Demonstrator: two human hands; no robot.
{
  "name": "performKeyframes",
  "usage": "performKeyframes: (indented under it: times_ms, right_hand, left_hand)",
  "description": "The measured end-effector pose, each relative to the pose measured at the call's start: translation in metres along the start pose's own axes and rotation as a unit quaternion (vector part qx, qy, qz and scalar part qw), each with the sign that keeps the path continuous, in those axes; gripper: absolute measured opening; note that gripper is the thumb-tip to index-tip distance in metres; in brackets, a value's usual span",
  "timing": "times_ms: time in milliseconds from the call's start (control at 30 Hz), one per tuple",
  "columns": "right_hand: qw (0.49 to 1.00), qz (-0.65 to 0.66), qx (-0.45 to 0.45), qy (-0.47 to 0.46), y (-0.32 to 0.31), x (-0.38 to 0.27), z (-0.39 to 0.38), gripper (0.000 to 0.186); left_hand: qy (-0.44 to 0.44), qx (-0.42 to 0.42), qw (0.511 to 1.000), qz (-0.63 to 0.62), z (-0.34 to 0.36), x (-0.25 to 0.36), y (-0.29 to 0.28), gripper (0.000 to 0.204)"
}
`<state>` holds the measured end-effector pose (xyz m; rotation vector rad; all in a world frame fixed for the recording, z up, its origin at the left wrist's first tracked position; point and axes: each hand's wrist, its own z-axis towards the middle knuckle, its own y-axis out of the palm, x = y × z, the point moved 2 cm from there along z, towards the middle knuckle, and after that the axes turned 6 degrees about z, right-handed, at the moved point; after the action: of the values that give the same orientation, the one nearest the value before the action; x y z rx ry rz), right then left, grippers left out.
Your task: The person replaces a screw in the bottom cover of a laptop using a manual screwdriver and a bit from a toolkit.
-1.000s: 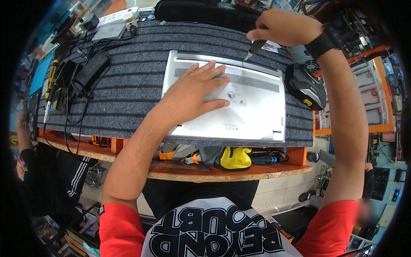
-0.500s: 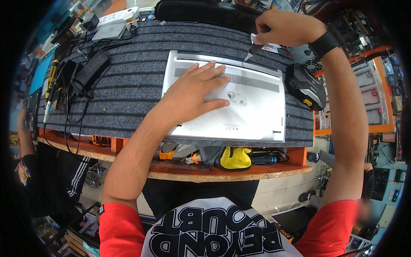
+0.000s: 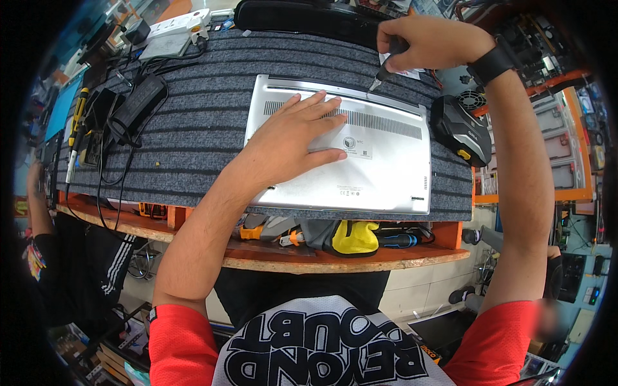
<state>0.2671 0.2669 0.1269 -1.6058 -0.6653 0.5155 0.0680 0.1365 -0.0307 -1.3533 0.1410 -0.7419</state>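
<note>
A silver laptop (image 3: 386,174) lies bottom side up on a grey striped mat (image 3: 199,83), its vent slots and a printed label facing me. Flat on its left half rests my left hand (image 3: 293,138), fingers spread toward the far edge. Above the far right part of the laptop, my right hand (image 3: 428,45) grips the dark handle of a screwdriver (image 3: 384,73). The screwdriver slants down, its thin tip at the laptop's far edge. Whether the tip sits in a screw is too small to make out.
Right of the laptop stands a black-grey device with a yellow button (image 3: 460,132). A black power adapter (image 3: 138,106) with cables and a yellow-black pen-like tool (image 3: 78,119) lie left. A white power strip (image 3: 177,26) is at the back. Below, a shelf holds a yellow-black glove (image 3: 354,238).
My right hand has turned on the screwdriver, and more of its handle shows now. The laptop has shifted very slightly right. My left hand stays flat on it.
</note>
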Motion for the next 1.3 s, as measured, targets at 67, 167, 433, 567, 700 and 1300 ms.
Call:
performKeyframes:
  times_ms: [67, 167, 433, 567, 700, 1300]
  right_hand:
    - [0.999, 0.028, -0.023, -0.015, -0.005, -0.004, -0.001, 0.03]
    - [0.994, 0.002, -0.091, 0.052, -0.007, 0.0, 0.011, 0.028]
    - [0.998, 0.015, -0.059, -0.001, -0.004, -0.004, 0.003, 0.024]
    - [0.996, 0.011, -0.086, 0.024, -0.009, -0.013, 0.007, 0.023]
    - [0.996, 0.018, -0.082, -0.009, -0.004, -0.001, 0.014, 0.023]
    - [0.971, 0.201, 0.127, -0.005, -0.024, 0.005, -0.058, 0.03]
  left_hand:
    - [-0.002, 0.0, 1.0, -0.002, 0.0, 0.0, -0.001, 0.059]
    - [0.001, 0.0, 1.0, 0.005, 0.0, 0.0, -0.001, 0.059]
    - [0.0, -0.004, 1.0, -0.001, 0.001, 0.001, -0.002, 0.058]
    - [0.003, 0.001, 1.0, -0.003, 0.0, 0.0, -0.002, 0.059]
    - [0.007, 0.004, 1.0, -0.005, 0.0, 0.0, -0.002, 0.059]
    - [0.017, 0.022, 0.999, -0.027, -0.002, 0.0, -0.007, 0.055]
